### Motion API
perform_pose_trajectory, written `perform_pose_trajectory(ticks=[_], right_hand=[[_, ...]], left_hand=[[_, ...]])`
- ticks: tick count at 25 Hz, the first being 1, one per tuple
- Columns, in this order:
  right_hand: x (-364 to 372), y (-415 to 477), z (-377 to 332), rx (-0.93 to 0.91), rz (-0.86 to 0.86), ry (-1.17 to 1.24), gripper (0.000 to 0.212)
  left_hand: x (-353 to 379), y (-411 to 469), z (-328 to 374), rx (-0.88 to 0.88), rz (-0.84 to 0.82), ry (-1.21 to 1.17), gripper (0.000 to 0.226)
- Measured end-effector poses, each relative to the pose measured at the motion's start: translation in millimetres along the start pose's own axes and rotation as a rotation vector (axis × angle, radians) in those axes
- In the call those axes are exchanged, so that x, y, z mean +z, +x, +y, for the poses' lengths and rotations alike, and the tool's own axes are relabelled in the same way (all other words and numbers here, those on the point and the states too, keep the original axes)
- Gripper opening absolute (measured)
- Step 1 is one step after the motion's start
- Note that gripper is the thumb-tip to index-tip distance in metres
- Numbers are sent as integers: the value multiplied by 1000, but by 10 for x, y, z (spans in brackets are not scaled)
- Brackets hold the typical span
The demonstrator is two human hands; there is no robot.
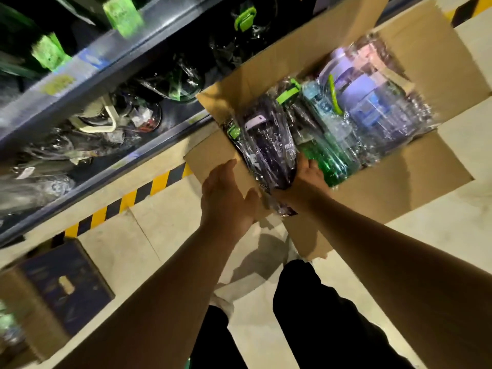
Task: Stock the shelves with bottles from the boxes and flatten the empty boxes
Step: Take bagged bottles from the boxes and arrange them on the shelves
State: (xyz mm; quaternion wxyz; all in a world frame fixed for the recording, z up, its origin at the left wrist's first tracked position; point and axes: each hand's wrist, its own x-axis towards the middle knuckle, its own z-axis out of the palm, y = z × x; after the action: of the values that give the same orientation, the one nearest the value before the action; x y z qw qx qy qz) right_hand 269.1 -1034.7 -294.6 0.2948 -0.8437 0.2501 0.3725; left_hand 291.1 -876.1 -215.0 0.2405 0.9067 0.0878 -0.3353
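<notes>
Dark bottle [269, 150] in right-hand fingers [304, 162]

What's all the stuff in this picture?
cardboard box: one, brown, open on floor
dark bottle: one, purple-black, box's left side
green bottle: one, green, beside it
pale bottles: several, blue, lilac, pink, box's far side
shelf: one, grey-blue, upper left, holds wrapped dark bottles
hazard stripe: one, yellow-black, floor by shelf
second box: one, brown, dark-blue top, lower left
left hand: one, rests on box flap
right hand: one, grips dark bottle
</notes>
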Motion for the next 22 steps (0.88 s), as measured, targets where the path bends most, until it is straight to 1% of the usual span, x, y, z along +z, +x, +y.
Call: perform_pose_trajectory(ticks=[2,3,4,6,7,8,9,10,11,13,14,15,17,19,22], right_hand=[[-131,-134,73,-54,-63,264,89],[-207,-245,85,-71,-72,378,80],[-270,-366,77,-104,-70,468,73],[-345,-578,90,-209,-97,647,67],[-375,-660,110,-271,-145,720,59],[-389,-721,144,-328,-189,763,45],[-398,-729,187,-353,-187,775,35],[-409,-658,241,-322,-139,712,37],[-434,-529,307,-262,-46,528,49],[-490,-177,415,-52,145,-68,80],[-510,-10,416,20,174,-214,94],[-517,127,391,72,146,-256,104],[-475,340,341,139,98,-245,115],[-423,430,314,145,144,-272,114],[-426,400,356,138,180,-255,103]], left_hand=[[9,47,204,-133,-75,-208,60],[20,71,292,-220,-99,-340,60],[22,94,354,-289,-112,-482,68],[35,99,411,-328,-174,-717,98],[77,98,403,-323,-207,-784,104],[133,100,372,-311,-230,-830,100],[167,103,354,-307,-232,-847,93],[181,120,326,-311,-208,-839,88],[174,120,291,-320,-169,-814,83],[162,88,159,-347,-99,-765,78],[168,75,46,-373,-74,-764,73],[175,56,-58,-406,-64,-779,62],[182,-29,-206,-462,-68,-818,39],[184,-90,-393,-465,-58,-799,34],[192,-143,-618,-476,-49,-786,36]])
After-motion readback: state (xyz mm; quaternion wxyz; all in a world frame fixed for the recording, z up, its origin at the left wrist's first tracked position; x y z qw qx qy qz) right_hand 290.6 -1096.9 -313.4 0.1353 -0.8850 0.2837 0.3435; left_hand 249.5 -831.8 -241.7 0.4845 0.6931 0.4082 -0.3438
